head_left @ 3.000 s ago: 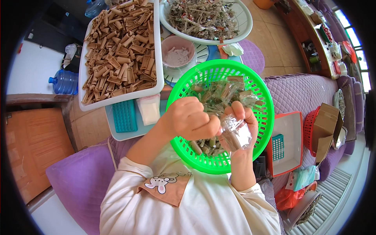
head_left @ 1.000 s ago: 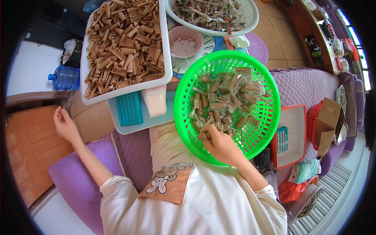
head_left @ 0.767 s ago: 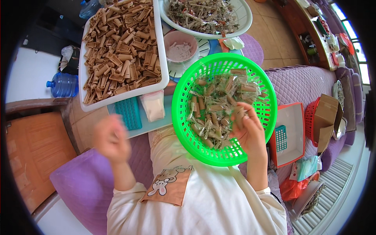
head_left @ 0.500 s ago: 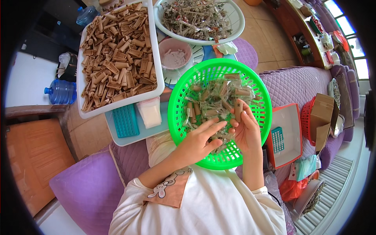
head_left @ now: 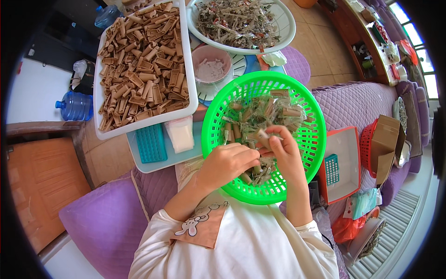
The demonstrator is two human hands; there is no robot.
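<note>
A bright green plastic basket (head_left: 316,156) rests at my lap, holding several small brown cylinders in crinkled clear film (head_left: 246,114). Above its near half, my right hand (head_left: 285,151) grips one small brown cylinder (head_left: 261,135) between thumb and fingers, tilted, with a pale end showing. My left hand (head_left: 226,165) is beside it with curled fingers, their tips close to the right hand's fingers. Whatever those left fingertips pinch, if anything, is too small to make out.
A white tray (head_left: 191,93) heaped with brown half-shells stands at the far left. Behind the basket are a pink bowl (head_left: 227,58) of white pieces and a pale basin (head_left: 290,32) of film-wrapped bits. To the right lies a red-edged box (head_left: 346,181) with a teal rack.
The cylinder has gone from upright to tilted as my right hand moved left and turned. My left hand's fingers, stretched out before, are now curled in beside it.
</note>
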